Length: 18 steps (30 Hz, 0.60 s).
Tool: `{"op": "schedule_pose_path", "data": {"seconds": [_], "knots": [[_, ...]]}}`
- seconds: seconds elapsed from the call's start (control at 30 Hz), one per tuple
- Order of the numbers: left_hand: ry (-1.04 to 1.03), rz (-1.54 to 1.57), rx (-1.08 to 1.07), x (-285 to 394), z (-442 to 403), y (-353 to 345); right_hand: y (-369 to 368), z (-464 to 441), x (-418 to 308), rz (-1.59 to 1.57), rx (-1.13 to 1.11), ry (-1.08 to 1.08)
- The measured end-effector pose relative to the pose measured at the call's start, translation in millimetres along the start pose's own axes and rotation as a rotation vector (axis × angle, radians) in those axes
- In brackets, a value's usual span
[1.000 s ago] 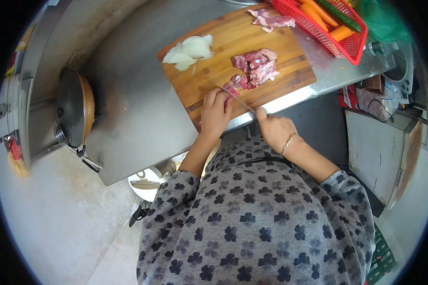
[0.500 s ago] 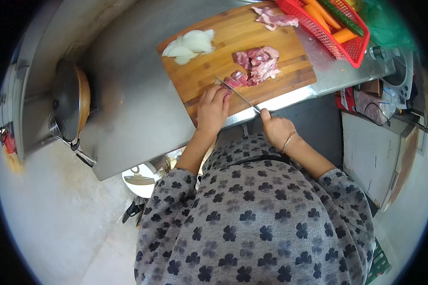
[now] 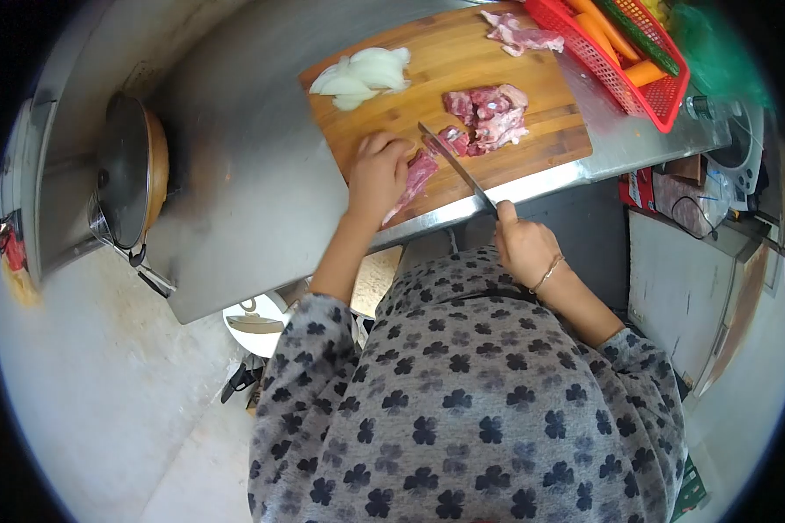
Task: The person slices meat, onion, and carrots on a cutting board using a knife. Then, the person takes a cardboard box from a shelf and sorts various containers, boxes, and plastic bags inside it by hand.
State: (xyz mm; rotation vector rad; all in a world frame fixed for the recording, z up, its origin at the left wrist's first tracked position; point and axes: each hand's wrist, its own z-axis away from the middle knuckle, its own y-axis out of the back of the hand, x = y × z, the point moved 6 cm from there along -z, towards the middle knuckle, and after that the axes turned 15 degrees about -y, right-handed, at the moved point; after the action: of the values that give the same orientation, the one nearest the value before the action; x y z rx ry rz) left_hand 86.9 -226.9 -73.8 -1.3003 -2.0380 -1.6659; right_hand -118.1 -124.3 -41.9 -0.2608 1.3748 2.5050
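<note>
My right hand (image 3: 527, 249) is closed around the handle of a kitchen knife (image 3: 464, 170), whose blade points up and left over the cutting board (image 3: 532, 131). Beneath my left hand (image 3: 379, 170), with its fingers bent, a long strip of raw red meat (image 3: 417, 179) is held against the wood near the front edge. Cut pieces of meat (image 3: 452, 139) lie just beyond the blade. Past them is a larger heap of raw meat (image 3: 500, 118). White onion slices (image 3: 366, 74) sit at the board's far left corner, and a pale fatty meat piece (image 3: 522, 35) at its far right.
A red plastic basket (image 3: 663, 113) with carrots (image 3: 597, 37) and a cucumber (image 3: 641, 39) stands right of the board on the metal counter (image 3: 244, 200). A dark pan lid (image 3: 124, 170) is at the left wall. A green plastic bag (image 3: 715, 52) lies behind the basket.
The knife has moved slightly right, away from my left fingers. My left hand has shifted up and left, and more of the meat strip now shows beside it. The view has shifted slightly.
</note>
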Motion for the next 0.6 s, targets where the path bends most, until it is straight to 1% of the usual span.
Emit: {"op": "schedule_pose_path", "data": {"seconds": [0.07,0.1,0.13,0.2,0.23,0.3,0.33,0.4,0.47,0.6], "knots": [[-0.233,-0.174,-0.194,4.1,-20.2,-0.8,4.2,-0.9,-1.8,-0.033,0.009,-0.038],[-0.300,-0.163,-0.211,-0.1,-26.4,-1.4,3.9,-1.3,-2.8,-0.033,0.009,-0.037],[-0.300,-0.163,-0.211,-9.5,-33.6,-1.6,5.1,-1.1,-3.7,-0.056,0.035,-0.026],[-0.255,-0.408,-0.299,-27.3,-45.9,-4.3,5.4,-0.3,-3.4,-0.079,0.062,-0.013],[-0.256,-0.407,-0.300,-30.3,-49.6,-3.3,7.4,0.7,-4.4,-0.092,0.103,0.009],[-0.154,-0.419,-0.133,-35.6,-58.1,11.2,8.5,4.4,-6.1,-0.109,0.144,0.026],[-0.156,-0.418,-0.137,-24.0,-57.3,16.3,7.8,6.2,-6.7,-0.100,0.129,0.023],[0.042,-0.101,0.071,1.9,-35.0,38.0,9.2,10.2,-8.8,-0.095,0.115,0.021],[-0.015,0.001,0.036,21.6,3.9,22.3,5.2,10.8,-11.0,-0.054,0.009,0.003],[-0.104,-0.060,0.028,38.6,21.5,-8.7,-2.1,3.2,-14.1,0.013,-0.066,0.003]]}}
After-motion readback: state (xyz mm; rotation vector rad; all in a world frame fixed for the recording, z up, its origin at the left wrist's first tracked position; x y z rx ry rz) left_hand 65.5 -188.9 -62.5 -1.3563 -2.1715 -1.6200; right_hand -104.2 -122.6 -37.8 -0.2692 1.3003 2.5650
